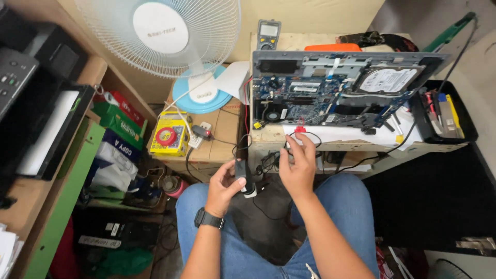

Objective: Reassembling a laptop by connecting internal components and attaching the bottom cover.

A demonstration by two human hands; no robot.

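Head view: left hand (223, 187) is gripping a slim black probe-like tool (243, 175) over the lap, fingers wrapped round its body; likely light, rigid, best held mid-shaft. Right hand (298, 165) is pinching a thin black wire (305, 135), limp and easily snagged. Opened laptop (336, 95) is lying on the wooden bench (268, 135); fan (170, 36) is standing left.

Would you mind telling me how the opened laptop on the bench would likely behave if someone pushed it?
The opened laptop probably slides stiffly as one flat slab. Its bare circuit board looks fragile, and attached wires near the right hand may snag.
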